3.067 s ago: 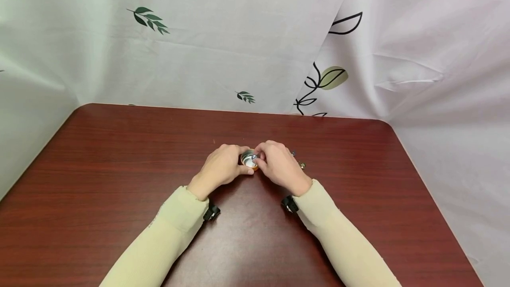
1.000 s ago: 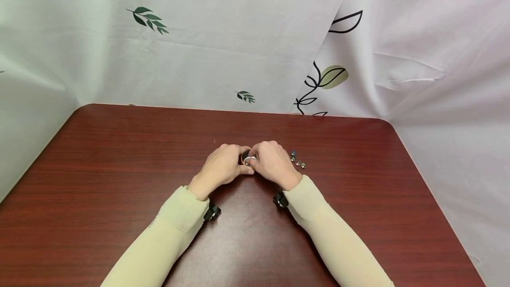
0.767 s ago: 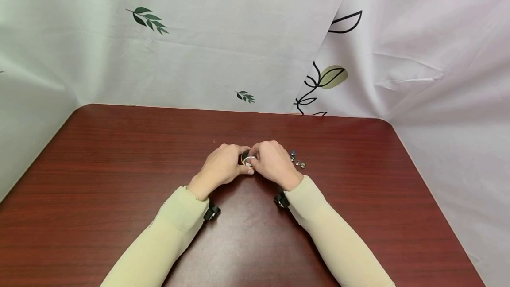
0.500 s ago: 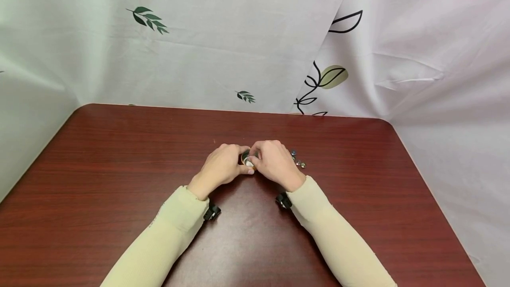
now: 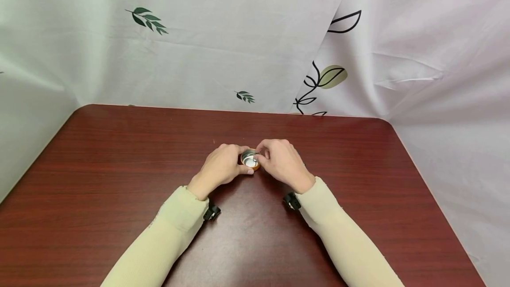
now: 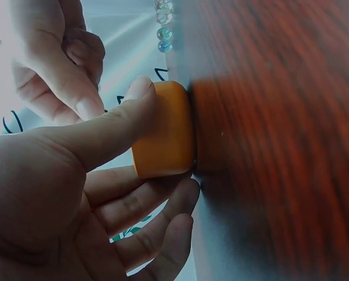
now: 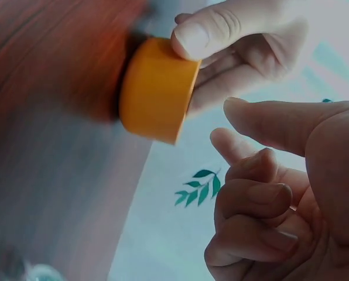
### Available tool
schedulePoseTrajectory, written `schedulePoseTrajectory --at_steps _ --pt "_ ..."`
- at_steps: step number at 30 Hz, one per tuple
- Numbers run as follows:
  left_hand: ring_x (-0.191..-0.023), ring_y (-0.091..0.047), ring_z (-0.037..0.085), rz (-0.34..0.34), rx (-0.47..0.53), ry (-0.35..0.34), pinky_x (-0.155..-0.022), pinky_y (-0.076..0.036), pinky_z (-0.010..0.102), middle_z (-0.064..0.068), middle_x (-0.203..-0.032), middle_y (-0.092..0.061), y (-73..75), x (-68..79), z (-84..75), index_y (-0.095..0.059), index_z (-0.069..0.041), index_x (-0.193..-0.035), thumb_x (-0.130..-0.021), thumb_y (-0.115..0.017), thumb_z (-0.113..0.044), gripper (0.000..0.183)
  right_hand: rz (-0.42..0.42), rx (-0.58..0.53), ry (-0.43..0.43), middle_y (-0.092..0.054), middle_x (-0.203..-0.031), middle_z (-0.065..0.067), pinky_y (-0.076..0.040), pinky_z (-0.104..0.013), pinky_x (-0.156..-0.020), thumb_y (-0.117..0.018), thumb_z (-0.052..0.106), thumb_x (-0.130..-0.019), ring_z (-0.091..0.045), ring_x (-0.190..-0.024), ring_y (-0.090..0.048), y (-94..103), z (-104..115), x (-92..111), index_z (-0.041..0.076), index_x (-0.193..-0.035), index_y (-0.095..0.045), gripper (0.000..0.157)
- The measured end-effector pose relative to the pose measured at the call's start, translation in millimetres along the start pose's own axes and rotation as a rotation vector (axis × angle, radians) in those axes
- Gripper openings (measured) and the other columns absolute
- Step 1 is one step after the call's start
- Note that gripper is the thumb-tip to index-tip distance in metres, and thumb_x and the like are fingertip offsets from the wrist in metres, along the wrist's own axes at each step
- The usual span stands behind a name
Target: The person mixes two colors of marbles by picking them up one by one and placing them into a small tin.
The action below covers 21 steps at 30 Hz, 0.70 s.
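A small round orange cup (image 5: 250,161) with a shiny silver inside stands on the table. My left hand (image 5: 221,165) grips it from the left; in the left wrist view the thumb presses on the cup's orange side (image 6: 171,134). Just right of the rim, my right hand (image 5: 283,161) hovers with its thumb and index finger near the opening. In the right wrist view, that thumb and index finger stand apart, and I see nothing between them. Several glassy beads (image 6: 164,35) lie beyond the right hand, which mostly hides them in the head view.
The reddish-brown table (image 5: 151,145) extends around both hands, with rounded far corners. A pale curtain (image 5: 207,48) with leaf prints hangs behind and at the sides. Each wrist carries a small black camera (image 5: 292,201).
Three seconds ago my right hand held a bead over the cup. Since then its fingers dipped into the cup, then drew up and right. The left hand and cup have stayed put.
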<state>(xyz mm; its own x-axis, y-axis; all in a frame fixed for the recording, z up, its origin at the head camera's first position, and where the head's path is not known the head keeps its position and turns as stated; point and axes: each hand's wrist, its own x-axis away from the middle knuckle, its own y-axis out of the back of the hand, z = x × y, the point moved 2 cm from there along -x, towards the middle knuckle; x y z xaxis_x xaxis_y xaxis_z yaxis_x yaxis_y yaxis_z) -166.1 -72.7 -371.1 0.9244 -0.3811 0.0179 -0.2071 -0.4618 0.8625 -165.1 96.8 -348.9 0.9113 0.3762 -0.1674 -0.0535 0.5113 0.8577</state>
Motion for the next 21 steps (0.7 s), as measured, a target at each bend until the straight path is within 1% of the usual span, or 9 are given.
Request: schedulePoseTrajectory --at_steps 5,9,16,21 --pt "-0.093 -0.068 0.021 0.003 -0.002 0.014 -0.075 -0.053 0.038 0.004 -0.113 -0.073 -0.3 -0.4 0.6 -0.068 -0.012 -0.132 -0.080 -0.086 -0.037 0.060 -0.016 -0.016 -0.007 -0.050 -0.061 0.005 -0.038 -0.026 -0.051 -0.074 0.016 -0.090 -0.010 -0.054 -0.046 7.8 -6 4 0.011 -0.091 -0.075 0.005" --pt "-0.099 -0.068 0.023 0.009 -0.003 0.018 -0.077 -0.053 0.038 0.005 -0.119 -0.072 -1.0 -0.8 1.4 -0.067 -0.011 -0.133 -0.081 -0.086 -0.037 0.062 -0.029 -0.019 -0.012 -0.050 -0.061 0.005 -0.039 -0.028 -0.052 -0.075 0.016 -0.090 -0.011 -0.055 -0.046 13.7 -12 8 0.012 -0.091 -0.074 0.005" --pt "-0.108 -0.066 0.024 0.021 -0.012 0.027 -0.082 -0.053 0.040 0.005 -0.125 -0.069 -1.2 -2.1 1.6 -0.066 -0.012 -0.135 -0.081 -0.085 -0.038 0.063 -0.047 -0.022 -0.036 -0.050 -0.061 0.005 -0.040 -0.030 -0.053 -0.075 0.017 -0.090 -0.011 -0.053 -0.047 24.1 -24 15 0.012 -0.092 -0.074 0.005" --pt "-0.110 -0.065 0.026 0.026 -0.011 0.038 -0.084 -0.052 0.040 0.004 -0.126 -0.069 -1.5 -1.6 0.4 -0.065 -0.013 -0.136 -0.081 -0.085 -0.037 0.063 -0.055 -0.014 -0.049 -0.051 -0.062 0.004 -0.041 -0.030 -0.055 -0.075 0.017 -0.091 -0.011 -0.055 -0.047 29.5 -33 19 0.011 -0.094 -0.075 0.007"
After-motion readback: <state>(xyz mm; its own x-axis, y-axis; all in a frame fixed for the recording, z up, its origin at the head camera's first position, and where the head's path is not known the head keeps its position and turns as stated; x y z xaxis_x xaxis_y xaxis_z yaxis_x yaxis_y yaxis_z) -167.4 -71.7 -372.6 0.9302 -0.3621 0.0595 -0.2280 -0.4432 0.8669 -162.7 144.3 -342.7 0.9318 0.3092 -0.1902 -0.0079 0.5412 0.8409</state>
